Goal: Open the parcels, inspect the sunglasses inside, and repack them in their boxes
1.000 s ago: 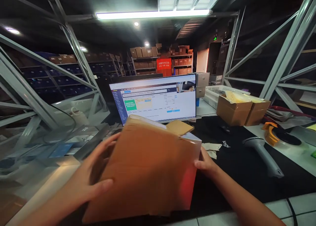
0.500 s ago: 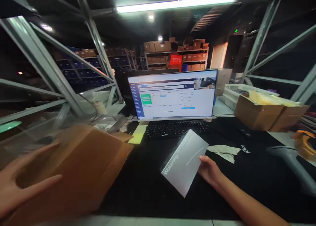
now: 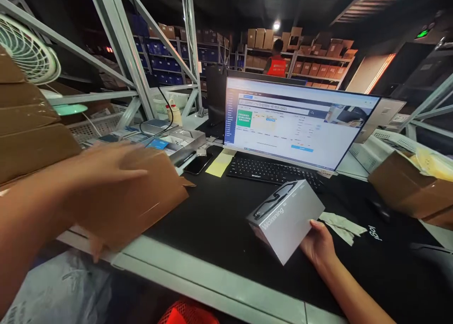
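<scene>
My right hand (image 3: 320, 245) grips one end of a grey product box (image 3: 285, 218) printed with "Wakening", resting tilted on the black desk mat (image 3: 219, 220). My left hand (image 3: 106, 166) is blurred by motion; it lies on top of an open brown cardboard carton (image 3: 138, 203) at the desk's left edge, its fingers stretched over the carton. Whether it grips the carton is unclear.
A lit monitor (image 3: 297, 123) and keyboard (image 3: 272, 172) stand behind the box. A phone (image 3: 197, 164), yellow note (image 3: 220, 165), crumpled paper (image 3: 341, 221) and open cartons (image 3: 406, 187) lie around. Stacked cardboard (image 3: 28, 121) and a fan (image 3: 26, 50) are at left. A person in a red vest (image 3: 276, 62) stands far back.
My left hand has carried the brown carton off to the left edge of the desk. My right hand has kept the grey box, now out of the carton. My view has swung left and down.
</scene>
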`<state>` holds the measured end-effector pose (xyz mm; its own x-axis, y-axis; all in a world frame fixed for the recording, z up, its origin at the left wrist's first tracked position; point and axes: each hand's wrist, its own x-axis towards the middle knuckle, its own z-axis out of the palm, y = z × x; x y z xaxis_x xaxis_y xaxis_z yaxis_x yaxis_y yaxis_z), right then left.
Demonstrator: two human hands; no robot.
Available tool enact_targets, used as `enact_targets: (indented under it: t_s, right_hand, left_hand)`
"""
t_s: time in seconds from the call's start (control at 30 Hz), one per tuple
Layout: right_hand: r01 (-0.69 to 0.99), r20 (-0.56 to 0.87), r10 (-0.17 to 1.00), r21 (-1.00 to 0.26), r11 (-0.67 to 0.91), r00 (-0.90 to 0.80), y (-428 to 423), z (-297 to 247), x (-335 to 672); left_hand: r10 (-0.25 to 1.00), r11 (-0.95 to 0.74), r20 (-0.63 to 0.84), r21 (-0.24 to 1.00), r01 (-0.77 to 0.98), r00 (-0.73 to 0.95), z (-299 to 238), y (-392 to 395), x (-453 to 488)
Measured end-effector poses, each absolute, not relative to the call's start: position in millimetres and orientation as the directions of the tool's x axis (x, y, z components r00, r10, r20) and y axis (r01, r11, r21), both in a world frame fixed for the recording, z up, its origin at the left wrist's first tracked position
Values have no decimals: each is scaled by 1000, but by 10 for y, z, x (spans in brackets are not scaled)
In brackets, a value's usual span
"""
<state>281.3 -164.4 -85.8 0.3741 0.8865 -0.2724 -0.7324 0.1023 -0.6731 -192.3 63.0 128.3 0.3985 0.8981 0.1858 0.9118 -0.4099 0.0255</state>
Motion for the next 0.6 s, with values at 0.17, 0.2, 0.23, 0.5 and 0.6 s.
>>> enact_targets:
  t_s: [0.17, 0.2, 0.23, 0.5, 0.6]
  right_hand:
    - [-687, -232, 910, -723, 75, 343, -1666, -857, 2796]
    - [-676, -222, 910, -733, 82, 351, -1686, -855, 2787]
    - [-662, -208, 911, -744, 89, 356, -1715, -851, 2774]
    - [-98, 277, 935, -948, 304, 222, -2050, -557, 2566]
    - [-10, 338, 931, -939, 343, 136, -2079, -413, 2564]
  left_hand:
    - [782, -621, 348, 364, 694, 517, 1025, -5, -1093]
    - [762, -638, 301, 496, 588, 573, 882, -140, -895]
    - [720, -640, 267, 612, 465, 640, 716, -262, -703]
    - [480, -625, 28, 712, 320, 877, -132, -716, 177]
    - [501, -748, 136, 564, 349, 854, -124, -663, 188]
